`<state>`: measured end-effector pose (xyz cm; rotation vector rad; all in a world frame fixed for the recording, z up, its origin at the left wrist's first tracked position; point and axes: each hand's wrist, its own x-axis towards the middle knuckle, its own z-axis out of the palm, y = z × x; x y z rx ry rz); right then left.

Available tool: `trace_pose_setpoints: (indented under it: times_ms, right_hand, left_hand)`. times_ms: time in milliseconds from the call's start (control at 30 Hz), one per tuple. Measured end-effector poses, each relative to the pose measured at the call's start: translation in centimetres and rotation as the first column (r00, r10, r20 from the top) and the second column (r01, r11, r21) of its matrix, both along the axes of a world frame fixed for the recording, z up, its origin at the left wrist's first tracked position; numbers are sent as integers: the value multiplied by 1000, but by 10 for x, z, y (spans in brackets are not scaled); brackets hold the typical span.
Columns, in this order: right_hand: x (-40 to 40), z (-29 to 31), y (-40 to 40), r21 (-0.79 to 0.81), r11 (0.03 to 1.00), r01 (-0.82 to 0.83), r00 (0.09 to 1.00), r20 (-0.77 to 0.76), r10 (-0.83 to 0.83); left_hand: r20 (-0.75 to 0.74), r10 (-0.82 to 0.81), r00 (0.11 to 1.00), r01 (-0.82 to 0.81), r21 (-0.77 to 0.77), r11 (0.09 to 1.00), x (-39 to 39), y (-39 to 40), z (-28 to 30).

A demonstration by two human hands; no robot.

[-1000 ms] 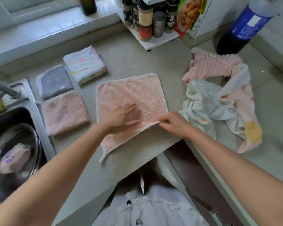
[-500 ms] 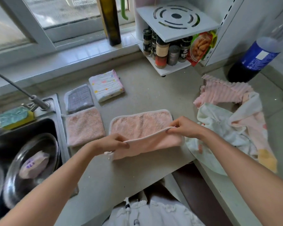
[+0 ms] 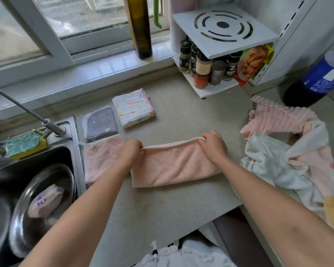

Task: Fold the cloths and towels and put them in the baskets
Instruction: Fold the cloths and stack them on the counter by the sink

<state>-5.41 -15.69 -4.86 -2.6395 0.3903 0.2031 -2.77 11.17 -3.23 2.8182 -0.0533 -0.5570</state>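
Countertop [image 3: 181,205] fills frame centre; unfolded pile [image 3: 289,162] at right. Pink towel [image 3: 174,168] centre, folded in half. Left hand [image 3: 131,153] and right hand [image 3: 213,146] each pinch its far corners. Risk: uneven release skews edges; no basket visible.

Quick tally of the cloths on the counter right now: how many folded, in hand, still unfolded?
Folded and set aside: 3 (white dotted cloth, grey checked cloth, pink terry cloth)
Being folded, held at both corners: 1 (pink terry towel)
Unfolded in the right-side heap: at least 2
Total: at least 6
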Motion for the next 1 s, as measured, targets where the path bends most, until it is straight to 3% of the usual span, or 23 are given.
trace_pose_setpoints:
  times_ms: [300, 500, 667, 833, 933, 1000]
  right_hand:
    - [7, -11, 5, -134, 990, 50, 996, -70, -60]
    - [-1, -11, 10, -42, 968, 249, 958, -136, -252]
    - [-17, -10, 6, 38, 965, 260, 961, -110, -255]
    - [-23, -8, 6, 15, 963, 269, 963, 25, -269]
    - [-23, -6, 2, -29, 976, 216, 975, 51, -214]
    - [-23, -3, -4, -72, 982, 172, 984, 60, -168]
  left_hand:
    - [-9, 18, 1000, -18, -31, 999, 11, -5, -12]
    - [-17, 107, 994, -107, 0, 994, 10, -12, -17]
    - [-148, 148, 978, -153, -18, 988, 4, -13, -15]
    - [-487, 255, 835, -443, -323, 836, -2, 1, -6]
    - [-459, 305, 835, -482, -341, 807, -4, 12, -8]
    - [-412, 412, 813, -566, -392, 725, -7, 9, -7]
